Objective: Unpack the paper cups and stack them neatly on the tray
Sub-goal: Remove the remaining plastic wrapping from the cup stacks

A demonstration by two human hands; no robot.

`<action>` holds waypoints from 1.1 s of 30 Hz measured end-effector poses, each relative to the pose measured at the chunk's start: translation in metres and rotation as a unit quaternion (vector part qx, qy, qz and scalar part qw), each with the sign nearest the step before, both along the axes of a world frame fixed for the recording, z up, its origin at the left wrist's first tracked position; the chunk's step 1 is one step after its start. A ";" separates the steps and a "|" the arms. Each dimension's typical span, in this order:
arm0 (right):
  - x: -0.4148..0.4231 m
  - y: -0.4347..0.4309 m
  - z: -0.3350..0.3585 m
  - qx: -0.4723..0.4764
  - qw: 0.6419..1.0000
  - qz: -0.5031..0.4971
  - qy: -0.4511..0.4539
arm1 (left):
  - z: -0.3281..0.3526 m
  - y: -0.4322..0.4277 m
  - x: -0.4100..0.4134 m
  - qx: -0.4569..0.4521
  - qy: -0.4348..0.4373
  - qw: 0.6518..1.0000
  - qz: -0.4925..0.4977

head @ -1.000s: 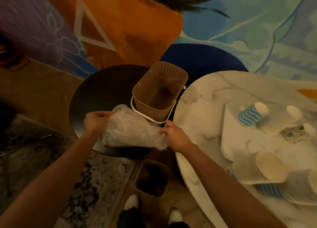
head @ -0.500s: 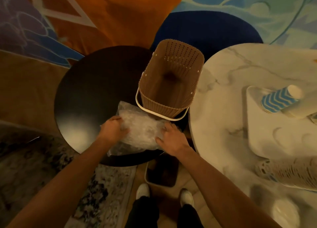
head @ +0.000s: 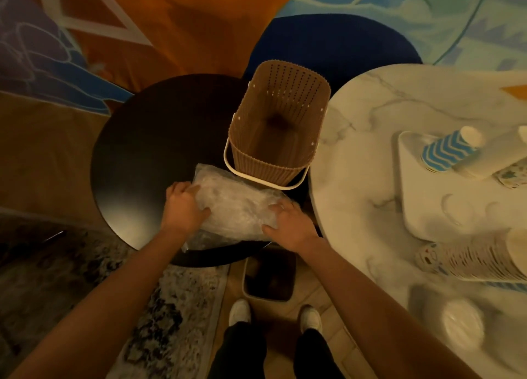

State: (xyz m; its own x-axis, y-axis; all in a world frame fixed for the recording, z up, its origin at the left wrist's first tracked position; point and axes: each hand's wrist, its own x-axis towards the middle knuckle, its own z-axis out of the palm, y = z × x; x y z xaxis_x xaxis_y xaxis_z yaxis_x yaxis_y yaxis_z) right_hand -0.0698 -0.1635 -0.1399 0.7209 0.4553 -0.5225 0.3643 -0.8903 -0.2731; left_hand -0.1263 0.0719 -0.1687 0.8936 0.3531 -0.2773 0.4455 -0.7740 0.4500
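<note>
- Whereas a second ago I held the clear plastic wrapper up loose in front of the basket, it now lies folded flatter on the dark round table, with both my hands lower and closer together.
- Between my shoes stands a small bin, just below that table's near edge.
- My left hand grips the wrapper's left end, fingers curled round it and thumb across the top.
- My right hand presses the right end with fingers straight and spread.
- The wrapper slightly overhangs the near rim; bare tabletop stretches away to the left of my left hand.
- Just beyond the wrapper the basket stands upright, close to the marble table.
- To the right, a blue zigzag cup stack sits on the white tray; a longer cup stack lies sideways just beside the tray's near edge.
- The cup prints are blurred, so I cannot tell whether they carry lettering.
</note>
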 end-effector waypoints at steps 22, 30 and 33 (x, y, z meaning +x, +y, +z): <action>-0.072 -0.179 0.111 0.202 0.961 -0.128 -0.141 | 0.120 -0.232 -0.049 -0.056 -0.230 0.969 -0.070; -0.107 -0.286 0.103 0.135 0.968 -0.161 -0.138 | 0.110 -0.350 -0.071 -0.127 -0.183 0.971 -0.082; -0.112 -0.309 0.093 0.093 0.970 -0.197 -0.109 | 0.105 -0.381 -0.072 -0.146 -0.153 0.973 -0.088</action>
State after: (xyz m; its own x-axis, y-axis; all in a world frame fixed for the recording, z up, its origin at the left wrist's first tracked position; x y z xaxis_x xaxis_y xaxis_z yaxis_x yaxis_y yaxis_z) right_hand -0.1820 -0.4720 -0.0474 0.9425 0.1934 -0.2725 0.0729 -0.9148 -0.3973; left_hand -0.1982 -0.3087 -0.0637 0.9896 0.1331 -0.0547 0.1284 -0.6447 0.7536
